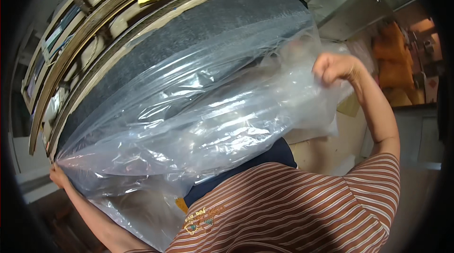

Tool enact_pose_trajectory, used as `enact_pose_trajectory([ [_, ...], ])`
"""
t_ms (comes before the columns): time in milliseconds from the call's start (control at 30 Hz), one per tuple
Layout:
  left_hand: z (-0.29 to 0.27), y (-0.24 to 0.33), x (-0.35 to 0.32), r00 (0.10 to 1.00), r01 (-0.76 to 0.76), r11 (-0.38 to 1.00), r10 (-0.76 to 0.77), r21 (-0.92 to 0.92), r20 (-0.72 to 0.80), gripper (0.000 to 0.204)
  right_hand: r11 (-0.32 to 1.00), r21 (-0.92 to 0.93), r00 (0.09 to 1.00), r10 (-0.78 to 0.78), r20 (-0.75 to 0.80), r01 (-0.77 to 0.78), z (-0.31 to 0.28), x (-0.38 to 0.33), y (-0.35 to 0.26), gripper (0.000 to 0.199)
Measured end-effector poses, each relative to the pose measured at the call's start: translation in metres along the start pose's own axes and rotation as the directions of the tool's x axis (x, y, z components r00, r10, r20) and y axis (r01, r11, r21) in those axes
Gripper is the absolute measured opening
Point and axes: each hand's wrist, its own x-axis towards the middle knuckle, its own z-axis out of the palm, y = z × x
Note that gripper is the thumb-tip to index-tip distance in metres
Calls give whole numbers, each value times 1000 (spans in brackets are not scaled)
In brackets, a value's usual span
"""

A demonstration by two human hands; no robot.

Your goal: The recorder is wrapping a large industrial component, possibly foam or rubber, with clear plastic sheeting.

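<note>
The left hand (pixel 58 176) is clenching gathered film (pixel 189 135), the right hand (pixel 335 68) is apparently gripping it in a fist, and pulling evenly should be easing out creases.

Right hand (pixel 335 68): slightly blurred
Plastic sheet (pixel 231 120): white glare left of that hand
Rim: black, bowed edges

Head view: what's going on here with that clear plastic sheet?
A person in a striped shirt holds a clear plastic sheet spread between both hands. The left hand grips a gathered end, while the right hand is closed at the opposite side. Right now the wrinkled sheet lies partly over a dark grey surface, whose far strip remains uncovered.
</note>
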Motion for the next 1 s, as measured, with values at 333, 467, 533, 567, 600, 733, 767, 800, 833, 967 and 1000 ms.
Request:
enact_pose_trajectory([
  [333,15,-6,5,993,-114,993,113,-35,-40,41,778,-573,670,-571,-475,257,-21,68,0,25],
  [467,22,-2,6,996,-91,994,90,-64,-28,41,904,-361,684,-413,-601,228,-21,73,0,24],
  [533,26,-10,11,997,-75,995,73,-60,-32,40,950,-260,816,-286,-503,173,-15,72,-9,26],
  [567,27,-14,13,996,-84,995,82,-62,-29,40,945,-278,827,-293,-479,174,-13,75,-11,26],
  [600,28,-15,15,995,-94,993,93,-64,-23,40,946,-273,827,-291,-481,174,-14,77,-12,26],
  [733,38,-20,16,999,-45,998,45,-45,10,40,955,-241,852,-269,-449,174,-13,87,-14,29],
  [767,37,-19,19,998,-62,993,61,-100,-10,42,896,-384,772,-401,-493,220,-14,95,-2,29],
  [800,34,-20,21,997,-80,985,76,-153,-31,43,817,-522,677,-530,-511,246,-16,99,6,28],
  [833,31,-27,22,997,-78,986,72,-149,-41,43,811,-529,621,-552,-556,248,-9,100,3,28],
  [967,-9,-66,26,999,50,843,-43,-536,26,48,795,-585,597,-550,-584,161,1,104,0,27],
  [1000,-22,-71,27,990,139,728,-98,-671,98,50,767,-639,596,-541,-594,60,4,102,-5,26],
])
